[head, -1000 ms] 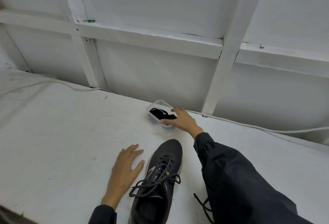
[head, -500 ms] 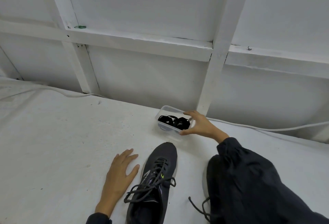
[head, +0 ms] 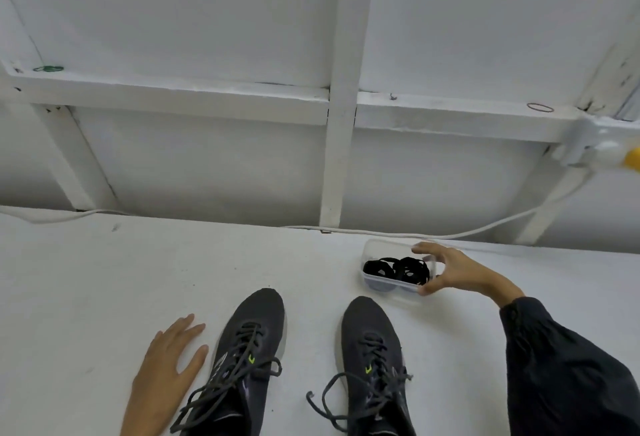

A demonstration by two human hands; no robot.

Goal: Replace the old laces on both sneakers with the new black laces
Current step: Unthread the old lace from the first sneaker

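White-painted wall (head: pixel 207 158), braced by white timber rails (head: pixel 173 99), rises behind a white work surface (head: pixel 104 279); a pale cable (head: pixel 450 236) trails along its back edge.

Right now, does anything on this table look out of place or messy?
Nothing is spilled or damaged. The left sneaker and right sneaker both have loose laces, one lace end trailing on the table. A green rubber band and a red rubber band lie stray on the wall ledge.
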